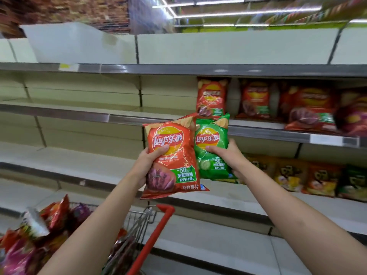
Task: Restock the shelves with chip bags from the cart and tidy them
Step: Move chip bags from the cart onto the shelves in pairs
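My fingers (161,149) on the left hand (148,165) are curling round the side of a glossy, crinkled red chip bag (170,157), thumb pressing its front. Just beside it, touching at the edge, my right hand (230,155) is gripping a shiny green chip bag (211,145) the same way. Both puffy bags are standing upright in front of the flat metal shelves (258,131). Below left, the wire cart (147,221) with its red handle is holding a heap of crumpled bags. To the right, red bags (211,97) are standing on the middle shelf, with yellow and orange bags (286,174) lined along the shelf below.
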`<action>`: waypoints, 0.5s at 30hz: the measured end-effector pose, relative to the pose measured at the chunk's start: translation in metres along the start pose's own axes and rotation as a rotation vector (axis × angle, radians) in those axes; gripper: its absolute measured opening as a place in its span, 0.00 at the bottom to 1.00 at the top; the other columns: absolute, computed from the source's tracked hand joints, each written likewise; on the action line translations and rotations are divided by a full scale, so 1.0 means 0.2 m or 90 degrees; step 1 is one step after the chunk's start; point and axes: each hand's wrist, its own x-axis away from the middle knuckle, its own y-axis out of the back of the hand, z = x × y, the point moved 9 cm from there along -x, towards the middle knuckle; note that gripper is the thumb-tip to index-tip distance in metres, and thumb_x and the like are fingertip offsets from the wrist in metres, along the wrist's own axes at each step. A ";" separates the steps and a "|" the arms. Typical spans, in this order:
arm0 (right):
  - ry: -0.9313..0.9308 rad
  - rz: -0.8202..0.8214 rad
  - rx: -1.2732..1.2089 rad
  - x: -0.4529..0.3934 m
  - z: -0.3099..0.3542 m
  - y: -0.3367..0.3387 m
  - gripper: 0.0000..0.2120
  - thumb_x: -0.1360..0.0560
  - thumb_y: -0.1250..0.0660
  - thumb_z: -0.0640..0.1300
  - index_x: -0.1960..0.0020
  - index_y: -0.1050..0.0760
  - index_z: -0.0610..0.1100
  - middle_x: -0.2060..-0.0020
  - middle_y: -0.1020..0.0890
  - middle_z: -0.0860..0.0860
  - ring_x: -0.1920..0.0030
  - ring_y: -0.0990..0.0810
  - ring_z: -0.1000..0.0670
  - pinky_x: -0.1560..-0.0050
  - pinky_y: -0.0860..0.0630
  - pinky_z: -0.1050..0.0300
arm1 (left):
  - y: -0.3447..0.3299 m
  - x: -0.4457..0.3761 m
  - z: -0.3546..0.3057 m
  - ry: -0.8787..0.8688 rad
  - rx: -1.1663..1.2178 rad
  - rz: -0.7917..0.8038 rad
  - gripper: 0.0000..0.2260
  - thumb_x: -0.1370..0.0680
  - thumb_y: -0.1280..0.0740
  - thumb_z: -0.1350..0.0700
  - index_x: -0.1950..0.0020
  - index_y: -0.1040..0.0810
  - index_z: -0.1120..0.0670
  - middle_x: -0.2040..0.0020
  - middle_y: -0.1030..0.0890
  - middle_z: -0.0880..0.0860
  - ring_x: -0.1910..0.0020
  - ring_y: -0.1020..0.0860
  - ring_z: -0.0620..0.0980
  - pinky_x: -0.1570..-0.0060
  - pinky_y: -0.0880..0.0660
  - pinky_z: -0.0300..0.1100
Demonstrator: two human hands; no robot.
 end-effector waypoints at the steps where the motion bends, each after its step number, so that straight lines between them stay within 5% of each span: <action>1: 0.000 -0.013 0.002 0.00 0.00 0.06 0.30 0.31 0.24 0.43 0.37 0.38 0.46 0.46 0.22 0.46 0.47 0.19 0.44 0.46 0.21 0.46 | -0.06 -0.03 0.01 0.005 -0.004 0.013 0.28 0.35 0.27 0.50 0.38 0.29 0.57 0.55 0.15 0.56 0.60 0.16 0.54 0.61 0.19 0.45; 15: 0.019 -0.103 -0.008 -0.06 -0.02 0.83 0.32 0.34 0.22 0.44 0.36 0.34 0.42 0.46 0.19 0.46 0.49 0.18 0.46 0.48 0.20 0.48 | -0.84 -0.25 0.18 0.027 -0.021 0.077 0.36 0.39 0.25 0.47 0.34 0.32 0.55 0.49 0.16 0.57 0.55 0.16 0.56 0.56 0.20 0.49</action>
